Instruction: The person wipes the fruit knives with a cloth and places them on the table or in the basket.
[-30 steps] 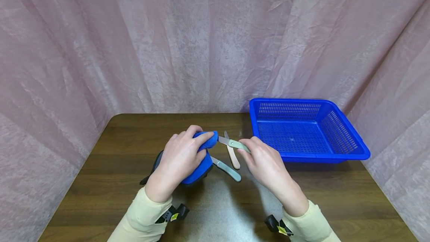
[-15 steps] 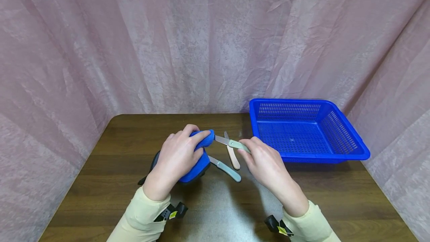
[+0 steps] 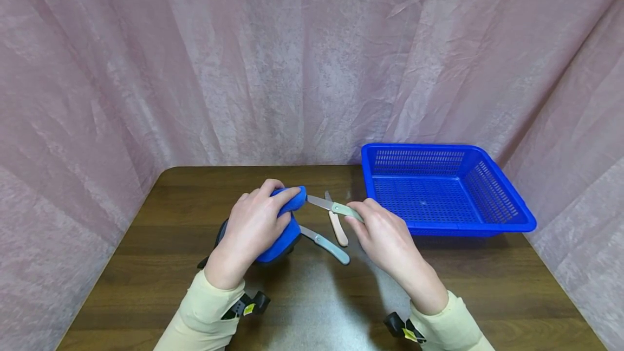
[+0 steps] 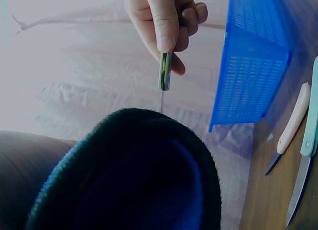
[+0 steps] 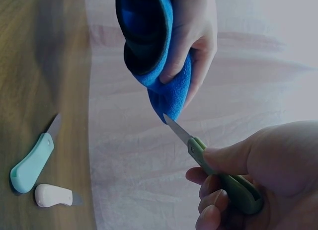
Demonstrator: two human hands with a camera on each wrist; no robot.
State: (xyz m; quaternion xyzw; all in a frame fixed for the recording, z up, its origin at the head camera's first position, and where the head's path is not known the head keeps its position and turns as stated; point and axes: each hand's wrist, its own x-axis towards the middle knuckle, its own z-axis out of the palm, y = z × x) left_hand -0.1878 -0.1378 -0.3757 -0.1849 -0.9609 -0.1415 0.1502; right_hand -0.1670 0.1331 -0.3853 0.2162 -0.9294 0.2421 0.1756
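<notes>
I'd hold the light-looking, green-handled steel knife (image 5: 196, 147) by its handle (image 5: 238, 191), where the right hand (image 3: 382, 231) pinches; left of it, the left hand (image 3: 254, 220) pinches floppy, fuzzy blue fabric (image 3: 280, 245).

head: bright | tabletop (image 3: 312, 313): glare, soft shadows | left wrist: cloth (image 4: 144, 175) dark
</notes>
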